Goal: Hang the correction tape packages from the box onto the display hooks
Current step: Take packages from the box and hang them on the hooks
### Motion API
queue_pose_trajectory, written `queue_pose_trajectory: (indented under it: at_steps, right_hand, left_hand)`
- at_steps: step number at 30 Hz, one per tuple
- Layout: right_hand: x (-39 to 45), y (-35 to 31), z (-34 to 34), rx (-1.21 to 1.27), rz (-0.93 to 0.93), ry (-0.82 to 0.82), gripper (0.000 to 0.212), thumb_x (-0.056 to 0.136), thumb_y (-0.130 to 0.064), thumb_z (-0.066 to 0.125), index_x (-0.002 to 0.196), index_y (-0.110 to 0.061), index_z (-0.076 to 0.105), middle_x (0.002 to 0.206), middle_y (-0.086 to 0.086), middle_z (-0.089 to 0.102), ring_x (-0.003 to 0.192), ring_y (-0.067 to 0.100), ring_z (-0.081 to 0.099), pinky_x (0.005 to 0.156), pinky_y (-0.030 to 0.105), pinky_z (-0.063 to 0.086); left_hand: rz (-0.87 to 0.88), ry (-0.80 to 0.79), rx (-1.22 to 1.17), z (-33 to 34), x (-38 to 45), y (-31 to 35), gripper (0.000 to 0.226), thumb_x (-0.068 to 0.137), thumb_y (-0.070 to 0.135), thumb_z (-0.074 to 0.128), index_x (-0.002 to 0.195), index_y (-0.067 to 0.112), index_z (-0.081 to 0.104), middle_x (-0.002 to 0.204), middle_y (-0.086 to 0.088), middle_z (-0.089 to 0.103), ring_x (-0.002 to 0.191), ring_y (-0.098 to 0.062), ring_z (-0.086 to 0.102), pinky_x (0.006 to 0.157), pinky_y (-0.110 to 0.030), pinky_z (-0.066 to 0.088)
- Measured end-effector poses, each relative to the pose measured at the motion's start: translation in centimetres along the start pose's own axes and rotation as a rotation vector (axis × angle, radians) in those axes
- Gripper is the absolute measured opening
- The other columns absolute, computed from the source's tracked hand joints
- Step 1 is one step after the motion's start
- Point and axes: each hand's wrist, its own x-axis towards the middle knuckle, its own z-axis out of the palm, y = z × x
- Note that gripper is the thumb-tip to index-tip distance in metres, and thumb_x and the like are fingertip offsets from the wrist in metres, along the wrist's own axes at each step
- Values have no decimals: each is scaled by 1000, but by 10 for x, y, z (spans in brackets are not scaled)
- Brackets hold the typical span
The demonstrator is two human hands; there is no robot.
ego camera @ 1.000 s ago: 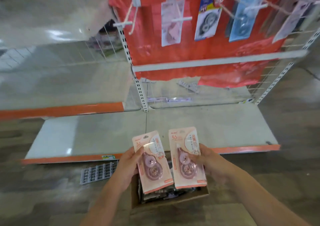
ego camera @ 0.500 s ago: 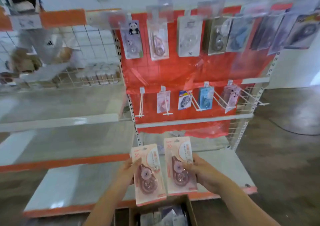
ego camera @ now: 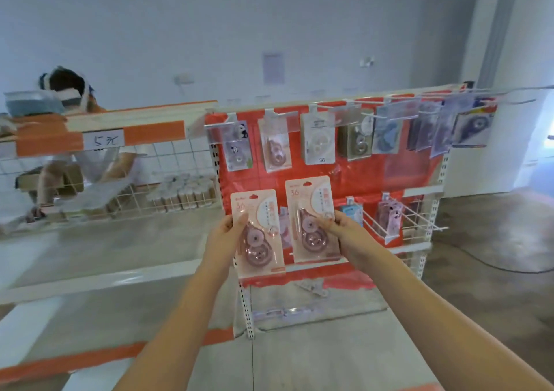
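Note:
I hold two pink correction tape packages upright in front of the red display panel [ego camera: 359,180]. My left hand [ego camera: 224,237] grips the left pink package [ego camera: 259,234] by its left edge. My right hand [ego camera: 338,231] pinches the right pink package [ego camera: 311,219] at its right side, slightly higher. Above them, the top row of hooks [ego camera: 338,108] carries several hung packages, among them a matching pink package [ego camera: 274,147]. The lower row of hooks [ego camera: 413,216] shows at the right with a few packages. The box is out of view.
Another person [ego camera: 69,138] works behind the wire-grid shelf [ego camera: 168,156] at the left, which holds small rolls. An orange-edged base shelf [ego camera: 120,357] runs below my arms. Long bare hooks [ego camera: 428,225] jut out at the lower right. A cable [ego camera: 491,264] lies on the floor at right.
My head has tilted up, so the box dropped out of view and the top hook row appeared. Both hands have lifted the two pink packages up toward the red panel.

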Motion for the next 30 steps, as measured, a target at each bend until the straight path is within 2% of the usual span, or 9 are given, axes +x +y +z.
queue_pose_trajectory:
  at_steps: [3,7,10,15,19,23,25,28,30]
  right_hand:
    - [25,-7,9,-16,-43,-1,15,89,-16,62,101,-24,61,106,-4,68,98,11,64,86,27,50]
    - [65,-14,10,-44,-65,-19,24,91,-17,61,115,-15,58,113,5,68,99,20,66,85,37,54]
    - [99,-21,9,-70,-84,-45,29,91,-19,61,119,-17,56,117,5,67,103,21,66,90,39,54]
    - [142,-36,10,-96,-200,-105,23,92,-15,60,112,-27,60,116,-2,67,106,15,64,90,31,52]
    - [166,-44,10,-81,-244,-125,26,92,-17,60,117,-22,59,116,1,68,106,16,65,91,36,52]
    - [188,-42,13,-106,-194,-40,27,90,-26,62,115,-16,60,114,8,68,106,25,64,96,45,50]
    - [199,-42,16,-144,-144,23,26,91,-28,61,110,-10,59,115,14,65,106,30,62,94,46,50]
    - [216,-50,21,-206,-76,93,31,93,-32,58,107,-5,56,115,12,62,100,21,59,84,32,47]
    - [229,-53,23,-225,-39,134,43,93,-35,58,114,2,56,121,16,60,108,25,56,90,37,44]
  left_hand:
    - [12,29,-94,4,20,7,17,93,33,59,95,18,67,97,-8,73,89,-27,69,81,-43,56]
    - [35,86,-124,11,47,12,18,95,30,55,102,16,64,94,-3,71,82,-16,68,66,-25,56]
    - [48,130,-131,13,71,11,19,94,32,57,99,16,65,98,-7,72,92,-25,69,83,-41,55]
    - [66,209,-124,22,104,14,17,95,30,56,92,14,62,88,-5,70,72,-19,68,64,-32,54]
    - [69,223,-179,27,121,16,21,93,28,57,100,9,62,93,-10,72,76,-23,70,68,-37,58]
    - [55,230,-187,30,133,15,20,93,29,57,101,12,62,97,-9,72,84,-27,70,77,-44,57]
    - [59,242,-176,30,139,14,16,94,30,57,97,15,62,92,-5,72,76,-20,71,69,-37,59]
    - [74,253,-178,31,148,20,13,94,29,55,94,17,62,86,-2,71,62,-10,70,54,-27,56]
    - [88,244,-194,32,153,24,12,95,26,55,95,16,61,84,-1,70,58,-6,69,48,-22,54]
